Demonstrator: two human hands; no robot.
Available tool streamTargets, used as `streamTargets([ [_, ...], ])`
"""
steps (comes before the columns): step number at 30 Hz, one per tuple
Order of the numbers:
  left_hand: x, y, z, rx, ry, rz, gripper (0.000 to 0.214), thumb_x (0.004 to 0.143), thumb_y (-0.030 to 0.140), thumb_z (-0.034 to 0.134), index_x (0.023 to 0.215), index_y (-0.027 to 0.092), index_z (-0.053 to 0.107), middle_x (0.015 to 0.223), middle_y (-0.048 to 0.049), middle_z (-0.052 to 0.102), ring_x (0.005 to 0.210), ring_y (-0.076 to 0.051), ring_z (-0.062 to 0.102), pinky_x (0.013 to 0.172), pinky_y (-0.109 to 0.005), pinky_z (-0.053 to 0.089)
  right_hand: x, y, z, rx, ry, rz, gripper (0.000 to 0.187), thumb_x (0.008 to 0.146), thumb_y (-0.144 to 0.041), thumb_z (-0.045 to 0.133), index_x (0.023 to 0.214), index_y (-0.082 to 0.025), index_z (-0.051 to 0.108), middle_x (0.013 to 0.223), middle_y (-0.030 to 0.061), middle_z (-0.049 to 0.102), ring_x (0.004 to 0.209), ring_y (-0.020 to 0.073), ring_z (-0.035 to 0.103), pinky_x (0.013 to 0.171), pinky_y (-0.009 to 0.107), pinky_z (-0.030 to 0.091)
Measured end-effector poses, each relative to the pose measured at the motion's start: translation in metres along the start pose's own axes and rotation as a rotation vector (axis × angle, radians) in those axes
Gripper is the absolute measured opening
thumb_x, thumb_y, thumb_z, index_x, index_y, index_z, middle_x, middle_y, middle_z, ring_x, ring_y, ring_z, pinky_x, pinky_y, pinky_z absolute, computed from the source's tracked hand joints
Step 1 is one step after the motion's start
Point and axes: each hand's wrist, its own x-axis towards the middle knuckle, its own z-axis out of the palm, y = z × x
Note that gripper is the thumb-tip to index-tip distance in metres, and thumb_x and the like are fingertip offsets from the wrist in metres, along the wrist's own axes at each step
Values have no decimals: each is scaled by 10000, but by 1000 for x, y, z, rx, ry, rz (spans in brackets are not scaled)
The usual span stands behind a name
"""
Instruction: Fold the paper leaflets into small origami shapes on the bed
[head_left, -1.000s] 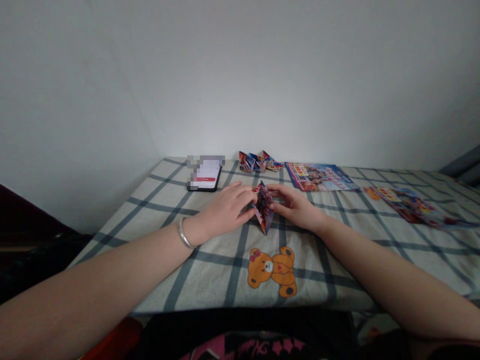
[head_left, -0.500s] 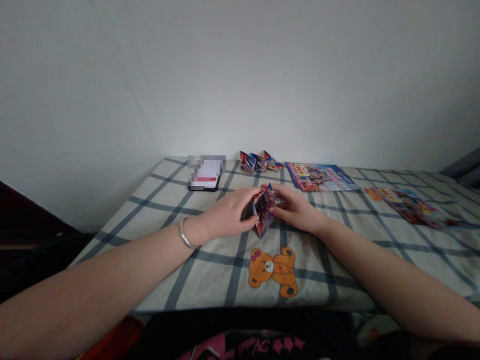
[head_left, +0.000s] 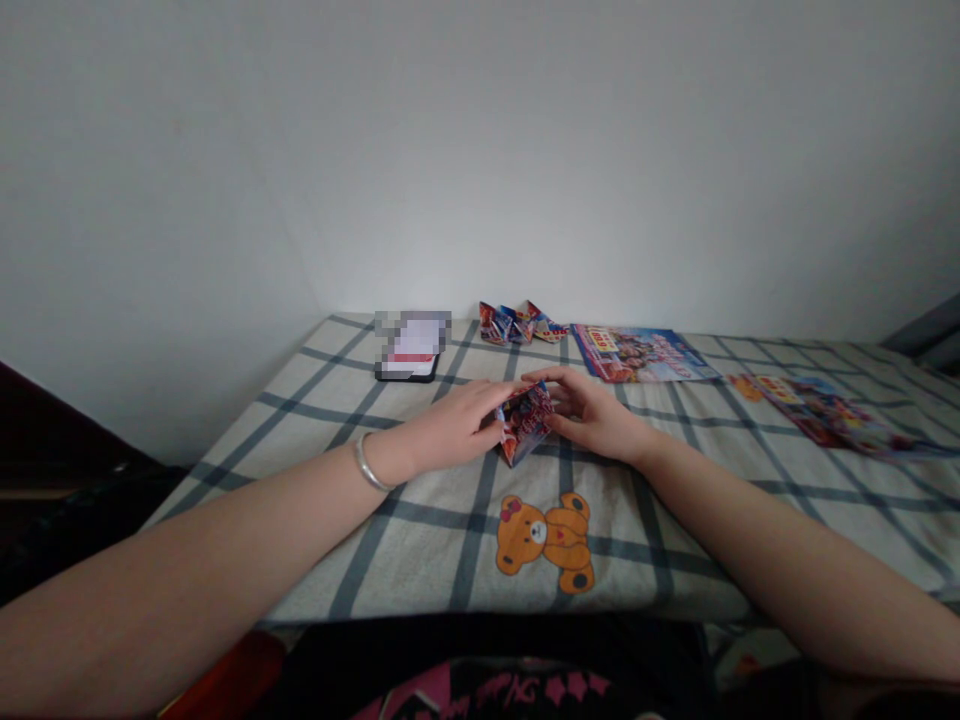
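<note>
A small piece of folded printed paper [head_left: 525, 422], red and blue with a pointed lower corner, is held between my two hands over the table. My left hand [head_left: 466, 420], with a silver bangle at the wrist, pinches its left side between thumb and fingers. On the opposite side my right hand [head_left: 589, 415] grips the paper's right edge, its thumb in front and its forefinger along the top. Some of the fingertips are hidden behind the paper.
A phone [head_left: 412, 345] lies at the back left. Folded paper pieces [head_left: 517, 325] stand by the wall. Printed leaflets [head_left: 645, 355] lie at the back right, another sheet [head_left: 840, 415] farther right. The checked tablecloth [head_left: 420, 560] bears a printed bear [head_left: 547, 540].
The folded paper has turned and spread wider between my hands, showing more of its printed face. My left hand has shifted slightly to the left; my right hand has barely moved.
</note>
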Motion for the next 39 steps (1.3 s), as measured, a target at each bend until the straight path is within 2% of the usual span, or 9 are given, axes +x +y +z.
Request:
streamTargets([
  [4, 0, 0, 0, -24, 48, 11, 621, 860, 118, 455, 1462, 186, 317, 1439, -134, 481, 1306, -232, 489, 1091, -460, 427, 2, 3, 2, 0, 13, 5, 245, 866, -238, 618, 1053, -247, 461, 1347, 81, 538, 1266, 200, 552, 1046, 412, 502],
  [7, 1, 0, 1, 1, 29, -13, 580, 875, 131, 453, 1444, 197, 358, 1440, -116, 489, 1323, -226, 478, 1113, -456, 406, 4, 7, 2, -19, 35, 14, 222, 857, -280, 631, 971, -243, 444, 1337, 90, 552, 1239, 199, 573, 1019, 410, 522],
  [10, 1, 2, 4, 17, 44, -105, 544, 940, 232, 457, 1463, 163, 324, 1417, -144, 509, 1312, -241, 495, 1095, -456, 424, 5, 8, 2, -61, 63, 11, 175, 869, -282, 614, 926, -237, 455, 1326, 91, 569, 1168, 187, 616, 973, 397, 548],
  [12, 1, 3, 8, 27, 71, -165, 565, 968, 292, 448, 1482, 133, 275, 1373, -168, 544, 1267, -250, 539, 1062, -456, 454, 4, 6, 1, -140, 79, -3, 124, 876, -262, 596, 875, -230, 476, 1284, 84, 600, 1103, 180, 642, 915, 379, 568],
  [16, 0, -1, 14, 81, 60, -76, 490, 963, 232, 431, 1435, 131, 344, 1422, -159, 500, 1309, -243, 501, 1102, -445, 419, 4, -3, 0, -383, 116, -82, 109, 870, -242, 595, 786, -220, 529, 1069, 60, 686, 958, 179, 660, 814, 350, 560],
  [21, 0, -7, 15, 100, 32, -47, 434, 956, 202, 418, 1383, 126, 407, 1385, -151, 533, 1304, -241, 501, 1108, -455, 416, 4, -11, -1, -631, 128, -87, 100, 890, -278, 591, 817, -212, 604, 843, 46, 678, 806, 179, 627, 761, 333, 513],
  [27, 1, -9, 11, 97, -8, -46, 439, 942, 181, 408, 1376, 119, 428, 1357, -153, 547, 1281, -232, 506, 1087, -444, 427, 2, -12, -1, -876, 132, -13, 34, 849, -220, 608, 817, -209, 612, 847, 48, 671, 819, 196, 619, 767, 325, 478],
  [34, 3, -14, 6, 104, -20, -12, 457, 905, 119, 420, 1354, 177, 486, 1328, -93, 586, 1235, -201, 533, 1072, -413, 426, 1, -12, -4, -951, 93, 7, 33, 820, -180, 617, 813, -212, 614, 847, 40, 693, 837, 200, 636, 751, 314, 477],
  [39, 4, -18, 0, 72, 18, 49, 353, 949, 205, 496, 1297, 203, 553, 1336, -68, 599, 1226, -203, 543, 1073, -426, 421, 1, -12, -5, -967, 44, -37, 96, 833, -164, 601, 908, -213, 634, 894, 35, 705, 878, 205, 641, 773, 320, 488],
])
